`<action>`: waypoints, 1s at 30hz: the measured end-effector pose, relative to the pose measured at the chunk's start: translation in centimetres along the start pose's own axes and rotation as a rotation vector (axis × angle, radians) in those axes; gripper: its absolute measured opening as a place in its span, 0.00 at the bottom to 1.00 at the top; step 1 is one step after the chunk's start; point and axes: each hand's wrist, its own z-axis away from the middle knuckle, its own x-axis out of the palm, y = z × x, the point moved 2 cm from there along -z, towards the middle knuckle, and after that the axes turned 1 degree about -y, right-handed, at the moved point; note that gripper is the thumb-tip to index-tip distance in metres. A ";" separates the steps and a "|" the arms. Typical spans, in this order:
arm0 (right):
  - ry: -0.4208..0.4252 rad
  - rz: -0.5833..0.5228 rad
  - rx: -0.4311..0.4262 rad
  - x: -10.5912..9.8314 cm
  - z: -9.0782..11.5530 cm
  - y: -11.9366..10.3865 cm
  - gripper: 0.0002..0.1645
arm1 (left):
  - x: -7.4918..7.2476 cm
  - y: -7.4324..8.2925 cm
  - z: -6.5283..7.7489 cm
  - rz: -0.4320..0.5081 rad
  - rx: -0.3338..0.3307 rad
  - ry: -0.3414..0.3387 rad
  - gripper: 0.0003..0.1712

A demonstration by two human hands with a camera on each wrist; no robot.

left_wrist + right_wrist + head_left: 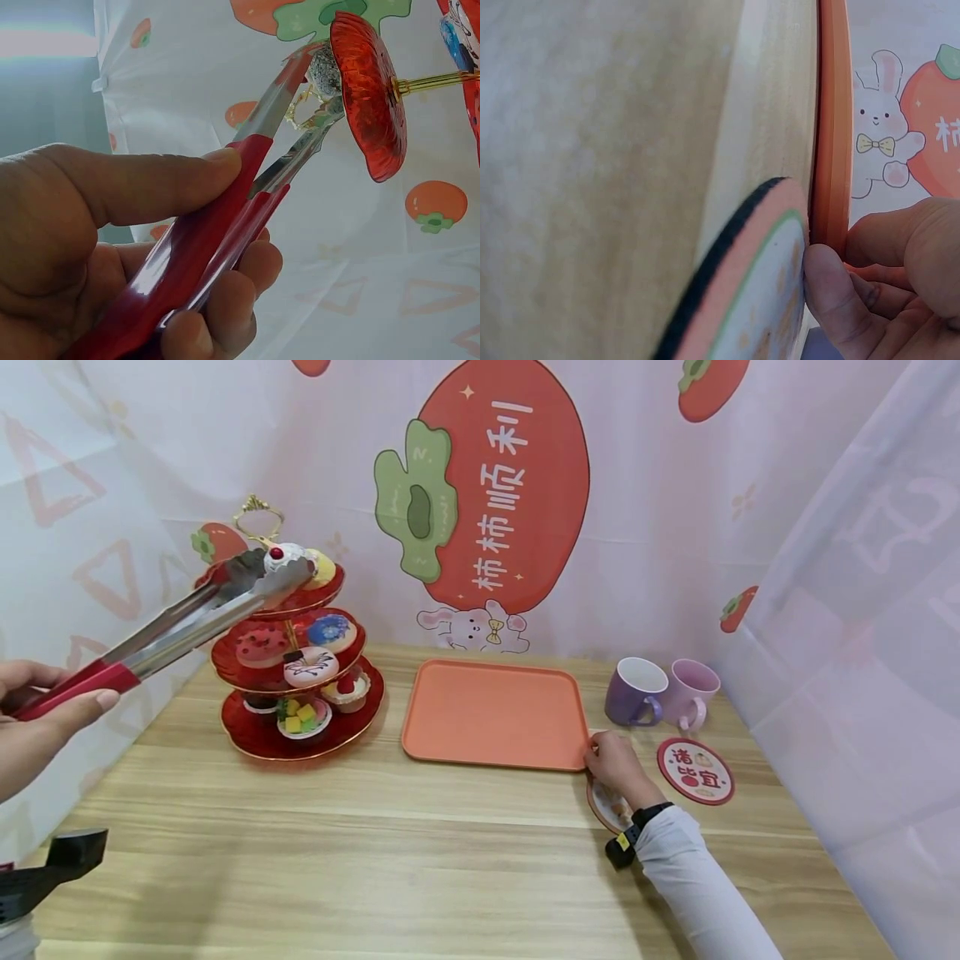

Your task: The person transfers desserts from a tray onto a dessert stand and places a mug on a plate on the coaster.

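Observation:
My left hand (33, 747) grips red-handled metal tongs (210, 624). Their ends stand on either side of a white, cream-like treat with a red cherry (283, 557), at the top tier of a red three-tier stand (347, 732). From below, the left wrist view shows this treat as a greyish ball (325, 72) between the tong ends, close over the tier plate (369, 101). At the front right corner of an orange tray (495, 714), my right hand (617, 768) pinches the rim (832, 150) with thumb and fingers. Below that hand lies a round coaster (769, 289), partly hidden.
A purple mug (626, 693) and a pink mug (692, 689) stand right of the tray. Before them lies a red-rimmed coaster (696, 771). Lower tiers hold donuts (310, 668), a fruit tart (303, 717) and a cupcake (351, 691). Printed curtains (637, 527) enclose the wooden table (375, 868).

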 end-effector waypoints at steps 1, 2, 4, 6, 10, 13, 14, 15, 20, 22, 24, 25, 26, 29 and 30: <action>-0.004 -0.003 0.004 0.0 0.0 0.0 0.07 | 0.0 0.1 -0.1 -0.004 -0.006 -0.011 0.21; -0.007 -0.003 0.007 0.0 0.0 0.0 0.07 | 0.0 0.0 -0.1 -0.021 -0.007 -0.008 0.21; -0.014 -0.008 0.005 0.1 0.0 0.1 0.07 | 0.0 -0.2 -0.2 -0.038 -0.003 -0.001 0.21; -0.017 -0.013 0.004 0.1 0.1 0.1 0.07 | 0.0 -0.6 -0.3 -0.047 0.018 0.005 0.21; 0.001 -0.002 -0.009 0.1 0.0 0.1 0.07 | -0.2 -1.0 -0.2 -0.028 0.037 -0.012 0.18; 0.010 0.005 -0.014 0.1 0.0 0.2 0.07 | -0.8 0.7 0.3 -0.024 0.022 -0.023 0.18; 0.012 0.008 -0.018 0.0 0.0 0.2 0.07 | -1.1 1.8 0.5 -0.025 0.015 -0.037 0.15; 0.015 0.010 -0.022 0.0 0.0 0.1 0.07 | -1.4 2.9 0.7 -0.025 0.024 -0.033 0.13; 0.013 0.000 -0.022 0.0 0.1 0.1 0.06 | -2.2 6.3 1.4 -0.050 0.026 -0.052 0.20; 0.009 -0.008 -0.016 0.0 0.1 0.1 0.06 | -2.1 5.8 1.6 -0.079 0.020 -0.059 0.21; 0.007 -0.013 -0.011 0.0 0.1 0.1 0.06 | -2.0 4.9 1.5 -0.080 0.011 -0.084 0.26; 0.006 -0.014 -0.013 0.0 0.1 0.1 0.06 | -1.8 4.1 1.4 -0.081 0.008 -0.085 0.26; 0.007 -0.014 -0.015 0.0 0.1 0.1 0.06 | -1.6 3.3 1.2 -0.074 0.009 -0.078 0.22; 0.017 -0.012 -0.026 0.0 0.1 0.1 0.05 | -1.3 1.8 0.7 -0.036 0.014 -0.065 0.14; 0.024 -0.006 -0.036 0.0 0.1 0.1 0.06 | -1.2 1.5 0.6 -0.019 0.023 -0.058 0.15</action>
